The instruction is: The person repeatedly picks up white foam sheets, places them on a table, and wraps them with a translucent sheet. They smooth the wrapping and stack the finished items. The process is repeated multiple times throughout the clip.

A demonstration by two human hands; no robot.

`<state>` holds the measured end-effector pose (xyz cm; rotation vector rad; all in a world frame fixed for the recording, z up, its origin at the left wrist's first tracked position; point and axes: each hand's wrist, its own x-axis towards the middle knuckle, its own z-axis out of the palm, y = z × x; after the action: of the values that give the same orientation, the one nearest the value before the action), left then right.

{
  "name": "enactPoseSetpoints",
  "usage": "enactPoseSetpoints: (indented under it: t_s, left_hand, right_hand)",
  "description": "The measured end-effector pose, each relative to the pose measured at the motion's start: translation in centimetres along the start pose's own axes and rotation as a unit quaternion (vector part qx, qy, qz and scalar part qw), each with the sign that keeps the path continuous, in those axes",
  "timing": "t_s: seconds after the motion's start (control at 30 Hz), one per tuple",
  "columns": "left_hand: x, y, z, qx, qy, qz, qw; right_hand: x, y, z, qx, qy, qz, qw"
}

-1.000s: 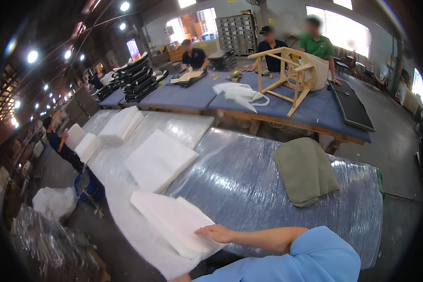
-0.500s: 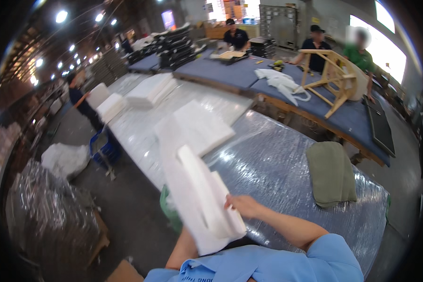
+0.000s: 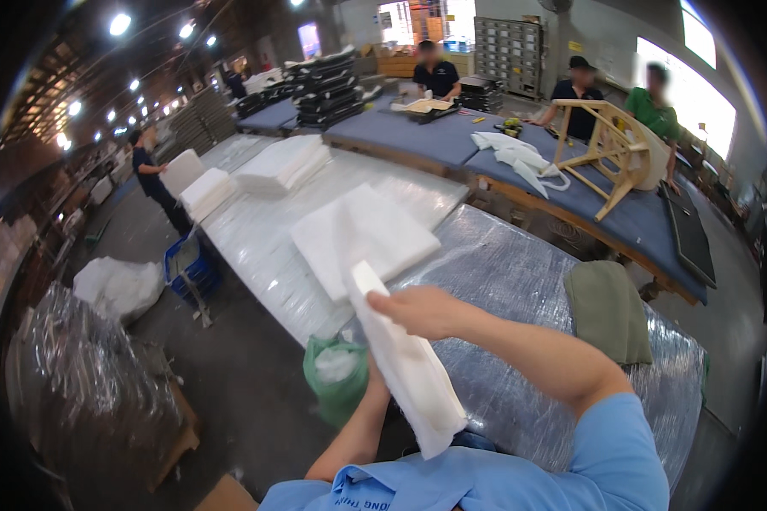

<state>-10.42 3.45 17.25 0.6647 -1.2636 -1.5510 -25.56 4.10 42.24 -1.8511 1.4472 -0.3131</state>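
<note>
Padding (image 3: 411,370), white and folded, tilts between the blue shirt (image 3: 435,481) and the tabletop (image 3: 520,272). The right hand (image 3: 413,311) closes around its upper part; the left hand is hidden, its grip untellable. A loose right-hand hold could let layers slip apart.

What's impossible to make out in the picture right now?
All in the head view:
Left hand: hidden behind the white padding.
Deeper contents of the green bag: hidden by its sides and the white fluff on top.
Contents of the clear-wrapped pile: masked by glare and creases.
Brown piece below: cut off by the picture's lower edge.
</note>
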Motion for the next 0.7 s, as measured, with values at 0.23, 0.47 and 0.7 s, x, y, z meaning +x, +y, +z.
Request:
enactPoseSetpoints:
  t_s: [0.23,0.47,0.7]
  left_hand:
    - [0.3,1.6,-0.3,0.061,0.07,0.062,0.994]
    - [2.4,6.0,3.6,-0.032,0.152,-0.002,0.988]
    - [1.6,7.3,3.6,0.02,0.116,0.074,0.99]
  right_hand:
    - [1.1,-5.6,-1.7,-0.283,-0.061,-0.04,0.956]
    - [6.0,3.6,1.0,-0.084,-0.012,-0.001,0.996]
    - [5.5,7.1,6.9,0.46,0.111,-0.071,0.878]
